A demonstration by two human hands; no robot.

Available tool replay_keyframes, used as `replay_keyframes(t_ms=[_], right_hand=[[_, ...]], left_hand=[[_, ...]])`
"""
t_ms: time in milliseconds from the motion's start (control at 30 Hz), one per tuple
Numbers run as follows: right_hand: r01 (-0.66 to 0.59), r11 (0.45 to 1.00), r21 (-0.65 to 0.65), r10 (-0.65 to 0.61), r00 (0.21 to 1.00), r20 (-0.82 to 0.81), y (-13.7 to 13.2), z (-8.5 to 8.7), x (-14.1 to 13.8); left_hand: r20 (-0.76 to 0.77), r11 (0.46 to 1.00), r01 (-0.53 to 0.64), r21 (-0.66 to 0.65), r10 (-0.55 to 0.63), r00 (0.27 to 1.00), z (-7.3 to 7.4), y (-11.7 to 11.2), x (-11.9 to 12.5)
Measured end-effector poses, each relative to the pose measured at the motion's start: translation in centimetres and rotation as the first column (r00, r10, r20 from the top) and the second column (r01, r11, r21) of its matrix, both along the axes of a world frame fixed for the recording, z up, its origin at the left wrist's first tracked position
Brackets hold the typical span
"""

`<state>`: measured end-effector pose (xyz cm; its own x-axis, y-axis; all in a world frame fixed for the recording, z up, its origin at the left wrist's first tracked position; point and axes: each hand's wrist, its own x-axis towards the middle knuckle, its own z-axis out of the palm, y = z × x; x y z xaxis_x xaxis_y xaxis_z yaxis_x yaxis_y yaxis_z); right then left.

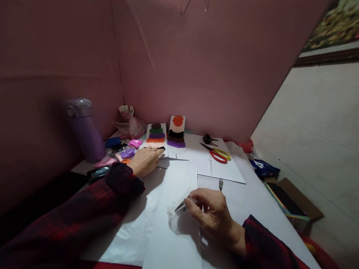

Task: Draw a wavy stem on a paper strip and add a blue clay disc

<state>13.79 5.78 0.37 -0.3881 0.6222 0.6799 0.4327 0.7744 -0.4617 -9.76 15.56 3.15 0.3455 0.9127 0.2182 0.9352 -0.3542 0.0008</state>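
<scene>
My right hand [212,215] rests on the white paper sheet [170,242], its fingers curled round a crumpled clear plastic wrapper [175,215] and a thin pale tool whose tip pokes out to the left. My left hand [145,161] reaches to the far left of the sheet, fingers closed by several small clay packets [127,152] and a thin metal blade [172,159]. Whether it grips anything is hidden. Two clay-smeared cards [176,131] stand against the pink backdrop.
A purple flask [84,128] stands at the left. Scissors with red and yellow handles [218,154] lie at the back, a small fork [221,183] nearer. A blue packet [263,167] and a coloured paper stack [287,200] lie off the right edge.
</scene>
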Motion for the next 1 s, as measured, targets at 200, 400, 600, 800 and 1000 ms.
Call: replay_keyframes(t_ms=[200,400,600,800,1000], right_hand=[[-0.008,1.0,0.017,0.008,1.0,-0.016,0.0,0.1,0.0],[-0.009,1.0,0.001,0.009,1.0,-0.015,0.0,0.0,0.0],[-0.011,1.0,0.003,0.011,1.0,-0.011,0.1,0.0,0.1],[-0.01,1.0,0.004,0.011,1.0,-0.013,0.0,0.0,0.0],[-0.004,1.0,-0.003,0.004,1.0,-0.002,0.0,0.1,0.0]], left_hand=[[-0.031,0.99,-0.13,0.06,0.132,0.991,-0.5,0.1,-0.3],[0.093,0.911,-0.376,0.169,0.365,0.926,0.2,0.3,-0.9],[0.145,0.89,-0.423,0.169,0.402,0.904,0.5,0.3,-1.2],[0.17,0.893,-0.421,0.157,0.396,0.902,0.5,0.3,-1.0],[0.175,0.918,-0.366,0.152,0.339,0.924,0.2,0.0,-0.8]])
